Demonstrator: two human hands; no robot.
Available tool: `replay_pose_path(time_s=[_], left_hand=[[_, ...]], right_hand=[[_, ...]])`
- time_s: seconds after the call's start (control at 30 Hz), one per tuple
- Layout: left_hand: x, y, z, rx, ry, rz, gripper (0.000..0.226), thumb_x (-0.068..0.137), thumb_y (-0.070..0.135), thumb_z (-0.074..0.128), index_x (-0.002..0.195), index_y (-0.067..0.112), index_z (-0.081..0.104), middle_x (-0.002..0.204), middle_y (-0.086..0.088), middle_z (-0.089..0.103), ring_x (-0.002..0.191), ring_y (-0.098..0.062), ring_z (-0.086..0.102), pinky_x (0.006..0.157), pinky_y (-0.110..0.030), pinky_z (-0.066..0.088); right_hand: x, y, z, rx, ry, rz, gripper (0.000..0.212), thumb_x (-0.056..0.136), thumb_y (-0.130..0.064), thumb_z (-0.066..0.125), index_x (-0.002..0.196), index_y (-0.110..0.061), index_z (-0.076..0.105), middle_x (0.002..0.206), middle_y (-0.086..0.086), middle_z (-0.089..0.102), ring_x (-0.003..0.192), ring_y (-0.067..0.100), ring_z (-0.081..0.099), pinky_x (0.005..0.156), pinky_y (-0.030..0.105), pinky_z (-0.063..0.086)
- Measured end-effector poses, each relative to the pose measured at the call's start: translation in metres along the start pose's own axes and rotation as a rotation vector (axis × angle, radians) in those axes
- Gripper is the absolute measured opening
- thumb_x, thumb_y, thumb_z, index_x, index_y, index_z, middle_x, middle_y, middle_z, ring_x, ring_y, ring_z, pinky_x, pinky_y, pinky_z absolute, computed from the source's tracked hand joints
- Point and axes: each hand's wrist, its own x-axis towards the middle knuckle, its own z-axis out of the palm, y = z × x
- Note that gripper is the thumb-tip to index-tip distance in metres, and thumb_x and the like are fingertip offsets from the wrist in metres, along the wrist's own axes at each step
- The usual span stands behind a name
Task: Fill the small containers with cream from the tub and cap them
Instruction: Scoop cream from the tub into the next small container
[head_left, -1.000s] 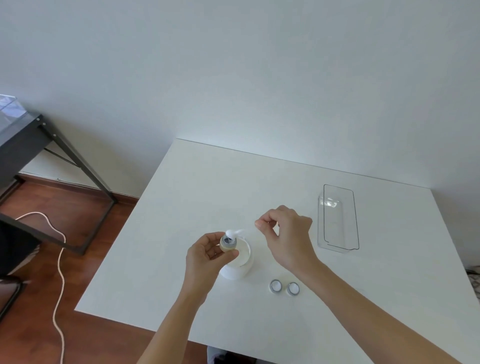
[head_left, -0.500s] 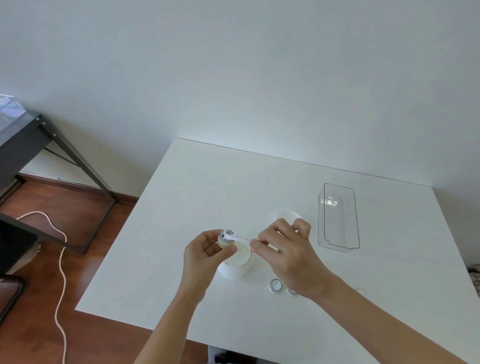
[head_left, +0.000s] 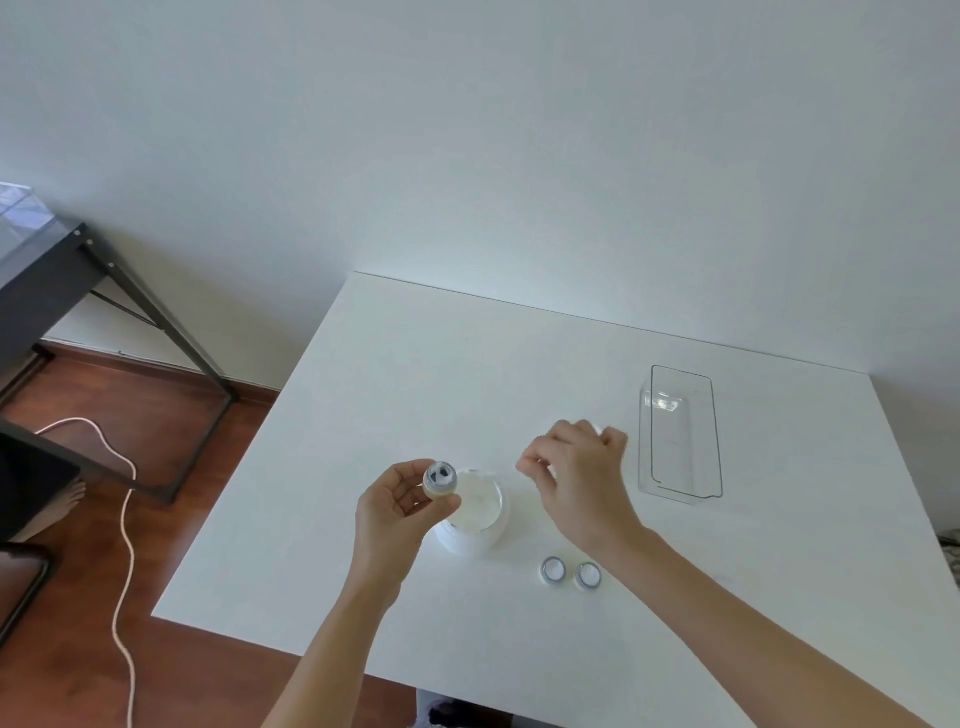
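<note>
Fingers (head_left: 415, 480) of the left hand pinch a small container (head_left: 440, 481); right fingers (head_left: 540, 462) curled, hold unclear

An open white tub (head_left: 475, 525) of cream stands on the surface. A small uncapped container (head_left: 440, 480), partly filled, is held tilted just beside its rim. Two more small containers (head_left: 552, 570) (head_left: 588, 575) stand side by side nearby.
</note>
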Motion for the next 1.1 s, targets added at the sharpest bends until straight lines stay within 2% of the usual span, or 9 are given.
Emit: replay_pose_path(time_s=[0.13,0.23,0.3,0.47,0.57,0.77,0.9,1.0,1.1], left_hand=[[-0.002,-0.002,-0.001,0.006,0.007,0.002,0.037,0.073,-0.009,0.082,0.101,0.013,0.072,0.094,-0.001,0.080,0.083,-0.009,0.074,0.070,-0.014,0.055],[-0.003,-0.001,-0.003,0.013,0.009,0.006,0.037,0.073,-0.008,0.083,0.100,0.014,0.073,0.094,-0.001,0.080,0.082,-0.009,0.074,0.070,-0.015,0.055],[-0.003,-0.001,-0.004,0.015,0.015,0.008,0.037,0.073,-0.008,0.083,0.100,0.016,0.073,0.095,-0.002,0.080,0.082,-0.009,0.074,0.070,-0.015,0.055],[-0.004,-0.002,-0.008,0.019,0.028,0.008,0.037,0.073,-0.007,0.083,0.098,0.018,0.073,0.096,-0.002,0.080,0.083,-0.008,0.074,0.070,-0.014,0.055],[-0.004,-0.002,-0.008,0.022,0.029,0.005,0.037,0.073,-0.006,0.084,0.098,0.018,0.073,0.096,-0.001,0.080,0.083,-0.008,0.074,0.071,-0.014,0.055],[-0.003,-0.001,-0.012,0.027,0.052,0.010,0.037,0.073,-0.007,0.083,0.100,0.015,0.072,0.097,-0.002,0.080,0.084,-0.008,0.075,0.071,-0.014,0.056],[-0.002,-0.002,-0.014,0.021,0.074,0.006,0.038,0.073,-0.007,0.083,0.103,0.014,0.072,0.099,-0.003,0.079,0.086,-0.010,0.075,0.071,-0.015,0.056],[-0.001,-0.003,-0.014,0.024,0.074,0.008,0.038,0.074,-0.007,0.083,0.103,0.014,0.072,0.098,-0.003,0.079,0.085,-0.010,0.075,0.071,-0.014,0.056],[-0.001,-0.003,-0.012,0.023,0.070,0.004,0.037,0.073,-0.007,0.083,0.102,0.015,0.072,0.097,-0.002,0.080,0.083,-0.008,0.075,0.070,-0.013,0.056]], right_hand=[[0.006,-0.014,0.021,-0.349,-0.221,-0.224,0.021,0.065,-0.014,0.079,0.056,-0.021,0.061,0.060,-0.006,0.053,0.064,0.020,0.053,0.069,0.032,0.023],[0.010,-0.025,0.031,-0.494,-0.248,-0.246,0.024,0.053,-0.002,0.063,0.046,-0.022,0.051,0.052,-0.006,0.039,0.058,0.018,0.049,0.068,0.031,0.022],[0.012,-0.029,0.035,-0.484,-0.350,-0.219,0.022,0.059,0.000,0.056,0.053,-0.020,0.048,0.059,-0.004,0.033,0.065,0.020,0.044,0.072,0.032,0.020],[0.014,-0.021,0.053,-0.220,-0.529,0.089,0.024,0.087,-0.017,0.055,0.065,-0.018,0.043,0.068,-0.002,0.050,0.079,0.025,0.046,0.074,0.036,0.019],[0.014,-0.017,0.053,-0.004,-0.536,0.324,0.023,0.090,-0.028,0.054,0.069,-0.020,0.049,0.069,-0.002,0.056,0.079,0.024,0.058,0.078,0.037,0.024],[0.010,0.002,0.044,0.286,-0.533,0.693,0.025,0.089,-0.033,0.060,0.068,-0.021,0.054,0.071,-0.003,0.055,0.075,0.021,0.054,0.080,0.036,0.024],[0.007,0.011,0.033,0.473,-0.517,0.795,0.021,0.088,-0.033,0.065,0.079,-0.015,0.067,0.078,-0.001,0.063,0.086,0.022,0.056,0.088,0.035,0.024],[0.008,0.016,0.022,0.596,-0.494,0.811,0.021,0.088,-0.030,0.066,0.083,-0.010,0.071,0.096,0.003,0.072,0.106,0.022,0.059,0.108,0.045,0.030],[0.010,0.019,0.009,0.669,-0.484,0.788,0.018,0.090,-0.028,0.065,0.078,-0.016,0.070,0.093,-0.006,0.070,0.111,0.018,0.057,0.107,0.040,0.032]])
